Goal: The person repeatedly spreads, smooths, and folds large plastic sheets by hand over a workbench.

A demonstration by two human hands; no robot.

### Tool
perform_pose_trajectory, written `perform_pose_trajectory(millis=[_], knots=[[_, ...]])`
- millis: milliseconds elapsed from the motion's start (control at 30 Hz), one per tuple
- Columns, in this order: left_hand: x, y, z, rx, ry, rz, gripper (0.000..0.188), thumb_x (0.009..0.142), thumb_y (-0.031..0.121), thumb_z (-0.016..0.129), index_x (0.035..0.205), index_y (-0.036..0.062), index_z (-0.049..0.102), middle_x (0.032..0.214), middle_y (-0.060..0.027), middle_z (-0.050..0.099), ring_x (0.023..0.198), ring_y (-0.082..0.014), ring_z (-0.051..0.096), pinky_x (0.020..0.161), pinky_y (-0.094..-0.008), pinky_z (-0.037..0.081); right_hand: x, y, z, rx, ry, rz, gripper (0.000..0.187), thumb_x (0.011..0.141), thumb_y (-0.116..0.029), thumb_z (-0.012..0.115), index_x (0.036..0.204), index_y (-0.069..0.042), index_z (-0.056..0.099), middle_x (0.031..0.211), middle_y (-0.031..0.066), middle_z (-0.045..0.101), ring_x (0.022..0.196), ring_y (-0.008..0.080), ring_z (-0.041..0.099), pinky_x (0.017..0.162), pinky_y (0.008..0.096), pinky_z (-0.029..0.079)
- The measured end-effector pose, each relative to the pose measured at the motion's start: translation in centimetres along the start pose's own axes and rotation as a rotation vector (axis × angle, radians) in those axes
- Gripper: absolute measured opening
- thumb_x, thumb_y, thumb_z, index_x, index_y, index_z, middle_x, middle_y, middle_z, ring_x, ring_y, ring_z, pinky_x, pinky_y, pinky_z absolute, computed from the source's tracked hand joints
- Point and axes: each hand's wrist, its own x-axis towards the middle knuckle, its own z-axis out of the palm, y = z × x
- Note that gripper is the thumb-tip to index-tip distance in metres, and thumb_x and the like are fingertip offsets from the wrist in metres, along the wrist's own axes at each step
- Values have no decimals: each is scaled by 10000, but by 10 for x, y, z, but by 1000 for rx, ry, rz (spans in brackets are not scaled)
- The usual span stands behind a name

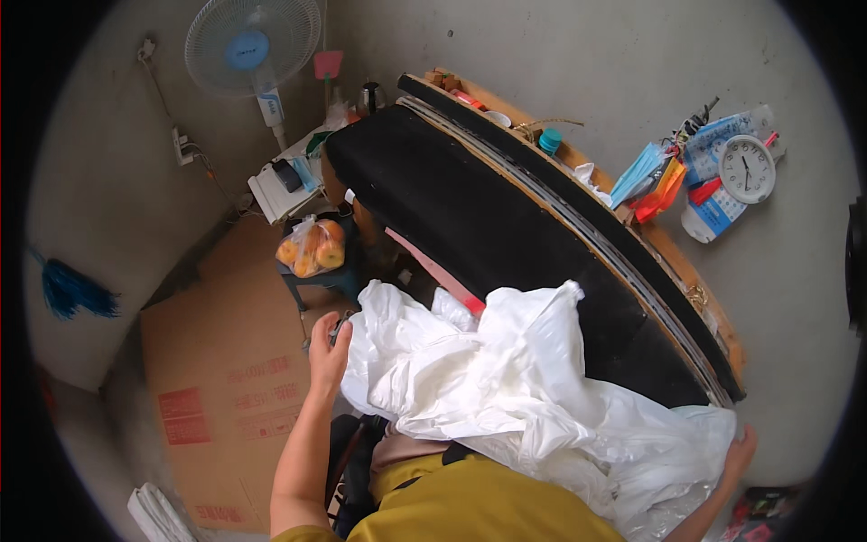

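A crumpled heap of thin white sheeting (506,370), glossy and partly see-through at the lower right, lies across my lap and over the front of a black-topped bench (470,199). At the heap's left edge, my left hand (328,352) is raised with its thumb and fingers closed around a small dark object (340,329), mostly hidden by the fingers. My right hand (741,452) grips the far right end of the white sheeting, its fingers partly behind the material. A pink strip (438,271) shows between the bench and the heap.
A bag of orange fruit (312,247) rests on a dark stool (330,278). Behind stand a fan (253,50) and a white box-like stand (275,194). Flattened cardboard (217,361) covers the floor at left. A clock (747,169) and packets hang along the wall, above a wooden ledge (691,280).
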Motion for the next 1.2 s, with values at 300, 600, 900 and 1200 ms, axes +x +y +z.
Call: perform_pose_trajectory(millis=[300,600,900,1200], knots=[[-62,151,91,-44,-754,746,650,740,404,669,1187,-18,458,1205,-204,482,1117,-346,454,973,-404,345,-83,-474,99,302,-357,-536,501,792,-321,628,1144,20,527,1340,205,385,1282,301,320,1065,439,204],[-57,30,-23,404,-372,276,632,722,496,613,1167,58,518,1275,-161,452,1213,-344,375,1014,-519,220,58,-352,115,1616,-531,133,459,909,-355,405,1111,36,536,1065,163,584,993,262,561,896,338,414],[-162,56,128,220,-1378,674,687,714,506,556,1307,194,403,1340,-113,412,1265,-321,316,1029,-571,151,-173,-559,5,1135,-757,-1349,359,761,-200,589,1071,-54,485,863,150,562,665,300,563,670,375,473],[-49,74,-78,-127,-318,151,352,818,221,615,1113,35,571,1096,-116,599,1054,-207,543,915,-317,399,-269,-465,122,228,-1006,-1342,513,805,-240,557,1282,-105,425,945,207,569,893,388,574,767,461,440]])
